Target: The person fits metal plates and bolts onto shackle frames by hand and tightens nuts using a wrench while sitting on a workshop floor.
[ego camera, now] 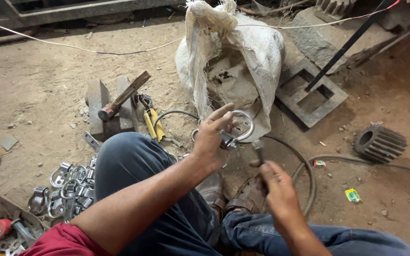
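While the person sits on the dirt floor [39,76], the left hand [212,137] clamps a metal ring fitting [239,128] at frame centre, lifted clear above the knees for access. At four o'clock from it, the right hand [276,189] closes around a slim tool [259,149], tip angled toward the ring. Finished fittings [67,189] lie piled at eight o'clock.

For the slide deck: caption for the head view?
Left hand holds a metal ring clamp; right hand grips a small tool.
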